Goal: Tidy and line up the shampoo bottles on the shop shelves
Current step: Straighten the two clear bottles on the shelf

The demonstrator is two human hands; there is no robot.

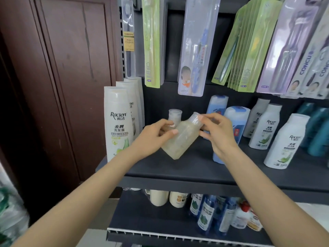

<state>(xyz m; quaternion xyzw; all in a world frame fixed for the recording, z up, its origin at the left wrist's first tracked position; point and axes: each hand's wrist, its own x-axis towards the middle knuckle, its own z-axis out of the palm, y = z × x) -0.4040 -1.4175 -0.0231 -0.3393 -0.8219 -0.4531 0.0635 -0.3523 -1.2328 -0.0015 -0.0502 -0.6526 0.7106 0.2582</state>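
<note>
Both hands grip a tilted clear bottle (179, 138): left hand (153, 138) on its body, right hand (217, 132) at the cap. It should be stood upright on the shelf (178, 168), in line with the neighbouring bottles.

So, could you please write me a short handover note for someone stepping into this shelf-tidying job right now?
Left hand: gripping the body of a tilted translucent bottle, just above the shelf.
Right hand: fingertips pinching that bottle's cap end.
A second clear-capped bottle stands upright behind it.
Done: tall white Raclen bottles stand in a file at the left end.
Left: stand the tilted bottle upright in line. The blue bottles and the small white Raclen bottles on the right look staggered and probably need straightening.
</note>
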